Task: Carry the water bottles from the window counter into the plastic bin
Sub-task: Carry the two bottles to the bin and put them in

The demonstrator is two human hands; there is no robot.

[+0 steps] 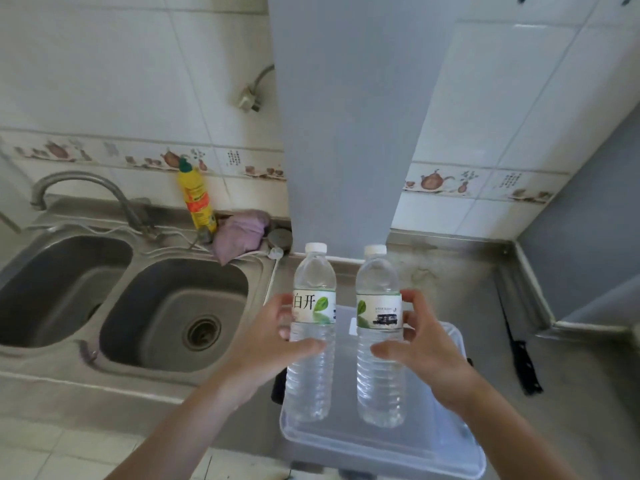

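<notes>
Bottles of clear water, one in each grip, stand upright over the plastic bin (381, 452). The left hand (277, 344) wraps its fingers and thumb round the left water bottle (313, 327) just below the white label with the green leaf, and the right hand (422, 344) curls the same way round the right water bottle (379, 327). Both bottles have white caps and sit side by side, close but apart. Their bases hang inside the outline of the clear bin, though I cannot tell whether they touch its floor. The bin rests on the steel desk (571, 393), near its front edge. To the left lies a double sink (173, 306) with a curved faucet (86, 192) behind it. A yellow detergent bottle (197, 199) with a green cap leans at the tiled wall, and a crumpled purple cloth (242, 233) lies just beside it. On the right of the desk lies a black-handled knife (523, 362), well apart from the bin.
</notes>
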